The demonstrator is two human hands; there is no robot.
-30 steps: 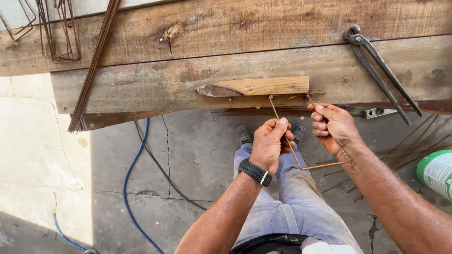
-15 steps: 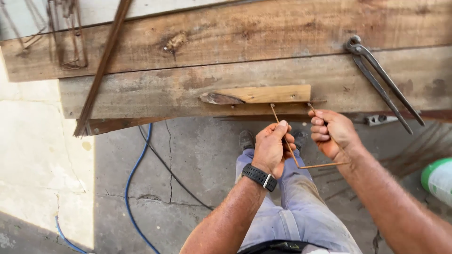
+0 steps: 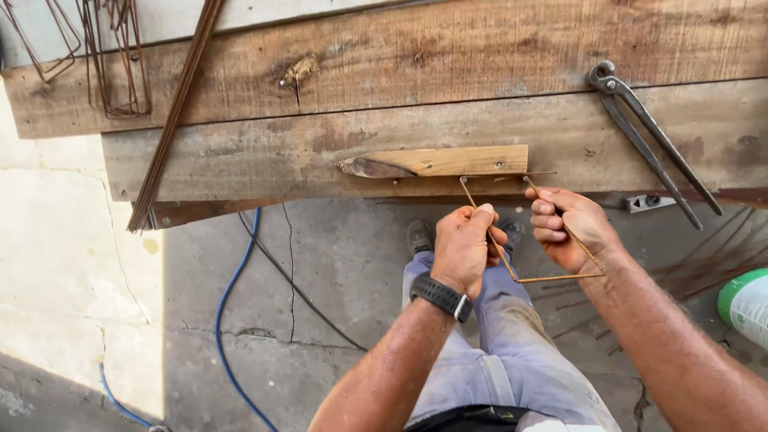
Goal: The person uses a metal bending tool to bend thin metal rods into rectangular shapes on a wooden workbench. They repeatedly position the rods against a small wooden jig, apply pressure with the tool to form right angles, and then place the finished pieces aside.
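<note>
Change since half a second ago: both hands hold as before; the wire sits in the same bent shape against the block, and the view has barely shifted.

Hands, two. Left hand [image 3: 466, 242] closed in a fist around the left leg of the wire [image 3: 552, 279]; a black watch [image 3: 442, 296] on its wrist. Right hand [image 3: 570, 228] closed around the right leg, fingers curled.

Wire, one: thin, rusty brown, bent into an angular open frame; two legs run up to the surface edge, a straight bottom run lies between the hands, just below them.

Block [image 3: 448, 161], one: pale planed wood, oblong, left end tapered and dark, fixed flat on the surface with small nails just below it.

Surface [image 3: 256, 152]: two rough, weathered planks, stained and knotted.

Pincers [image 3: 650, 144], one pair: dark steel, long handles, lying diagonally at the right, well apart from the hands.

Rod bundle [image 3: 176, 112], one: straight rusty bars laid slantwise at the left.

Bent frames [image 3: 120, 64], several, count unclear, top left.

Floor: cracked concrete; one blue hose [image 3: 226, 296], one black cable [image 3: 312, 308].

Bottle [image 3: 746, 304], one: green and white, at the right edge.
</note>
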